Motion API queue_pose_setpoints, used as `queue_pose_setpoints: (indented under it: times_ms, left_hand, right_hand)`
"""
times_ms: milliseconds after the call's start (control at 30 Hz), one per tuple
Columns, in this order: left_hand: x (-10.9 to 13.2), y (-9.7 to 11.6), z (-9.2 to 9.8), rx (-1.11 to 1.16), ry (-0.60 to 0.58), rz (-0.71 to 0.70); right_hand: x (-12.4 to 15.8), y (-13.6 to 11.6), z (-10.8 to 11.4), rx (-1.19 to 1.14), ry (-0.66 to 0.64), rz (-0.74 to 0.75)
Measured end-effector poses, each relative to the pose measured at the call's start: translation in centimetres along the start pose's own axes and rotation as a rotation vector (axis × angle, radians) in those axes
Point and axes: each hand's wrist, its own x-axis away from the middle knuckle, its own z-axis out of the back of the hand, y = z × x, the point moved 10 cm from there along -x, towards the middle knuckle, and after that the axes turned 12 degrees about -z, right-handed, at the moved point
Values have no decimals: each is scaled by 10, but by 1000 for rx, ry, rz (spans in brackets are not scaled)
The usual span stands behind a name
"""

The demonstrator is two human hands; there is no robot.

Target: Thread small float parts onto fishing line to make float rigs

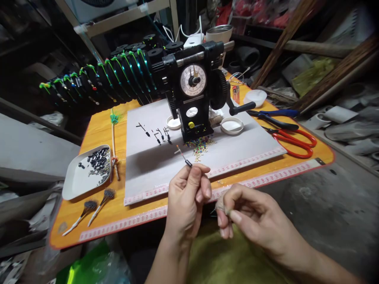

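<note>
My left hand [187,197] is closed, with thumb and index finger pinching a small black cylindrical piece [188,162]. A thin stem with a short crossbar and an orange-red tip rises from it. Close by on the right, my right hand [251,213] is also closed, thumb and index finger pressed together. Something greyish-beige [220,204] is at its fingertips; whether it is held or wrapped round a finger I cannot make out. Several similar black pieces with stems [162,137] lie on the white board [142,169], left of a pile of coloured beads [199,146].
A black crank machine with a dial [193,80] stands on the board, beside a row of line spools [97,83]. Red-handled scissors [296,144] and pliers [275,117] lie right. A white tray [72,183] of black pieces and two brushes [102,205] lie left.
</note>
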Motion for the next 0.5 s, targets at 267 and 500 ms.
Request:
queue_pose_setpoints:
  times_ms: [267, 500]
  left_hand:
    - [38, -10, -8, -42, -210, 93]
    - [28, 1, 7, -161, -43, -132]
  right_hand:
    - [3, 4, 8, -9, 7, -13]
    - [4, -3, 1, 265, -23, -14]
